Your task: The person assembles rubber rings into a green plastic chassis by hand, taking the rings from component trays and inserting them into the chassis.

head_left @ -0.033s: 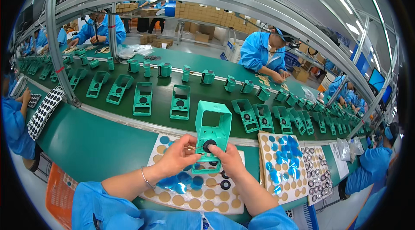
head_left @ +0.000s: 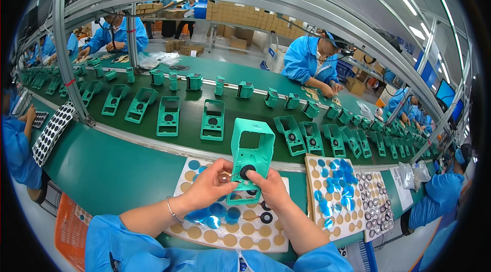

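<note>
A green plastic housing (head_left: 260, 144) with a large rectangular opening is held upright in front of me. My right hand (head_left: 272, 189) grips its lower right side, thumb pressed on a small round black speaker-like disc (head_left: 247, 170) inside. My left hand (head_left: 208, 186) is closed at the housing's left side, fingertips pinching what looks like a thin wire from the disc. Below lies a white sheet (head_left: 229, 240) of tan adhesive circles, with loose blue film discs (head_left: 212, 221) on it. Another black disc (head_left: 266, 218) with a wire rests there, near my right wrist.
Similar green housings (head_left: 212, 121) line the green conveyor (head_left: 192, 141) ahead. At right lie another circle sheet (head_left: 337, 221) with blue discs and a sheet of small round parts (head_left: 377, 210). A metal frame post (head_left: 66, 42) stands left; an orange crate (head_left: 70, 231) sits lower left. Co-workers sit around.
</note>
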A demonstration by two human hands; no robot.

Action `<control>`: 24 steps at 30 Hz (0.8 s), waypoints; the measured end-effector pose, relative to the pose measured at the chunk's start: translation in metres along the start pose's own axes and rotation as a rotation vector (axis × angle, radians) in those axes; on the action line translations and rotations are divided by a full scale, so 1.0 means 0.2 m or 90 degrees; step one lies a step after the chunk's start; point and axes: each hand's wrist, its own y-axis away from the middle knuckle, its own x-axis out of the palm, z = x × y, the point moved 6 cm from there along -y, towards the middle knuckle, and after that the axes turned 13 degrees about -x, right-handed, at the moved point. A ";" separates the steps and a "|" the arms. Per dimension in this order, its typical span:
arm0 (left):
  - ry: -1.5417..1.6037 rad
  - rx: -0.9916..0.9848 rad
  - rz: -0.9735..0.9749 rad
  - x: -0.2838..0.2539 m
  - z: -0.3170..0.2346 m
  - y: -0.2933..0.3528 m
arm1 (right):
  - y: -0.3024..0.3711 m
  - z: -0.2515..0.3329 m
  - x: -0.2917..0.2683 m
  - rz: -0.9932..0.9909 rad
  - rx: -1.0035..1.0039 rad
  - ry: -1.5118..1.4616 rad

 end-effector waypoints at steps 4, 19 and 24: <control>-0.039 0.043 0.002 0.00 0.05 -0.02 | 0.01 -0.04 -0.01 -0.019 0.016 0.011; 0.043 -0.163 -0.144 -0.28 0.17 -0.86 | -0.12 -0.08 -0.24 0.152 -0.070 0.799; -0.204 -0.235 -0.120 -0.32 0.26 -1.00 | -0.04 -0.15 -0.05 0.290 -0.166 0.869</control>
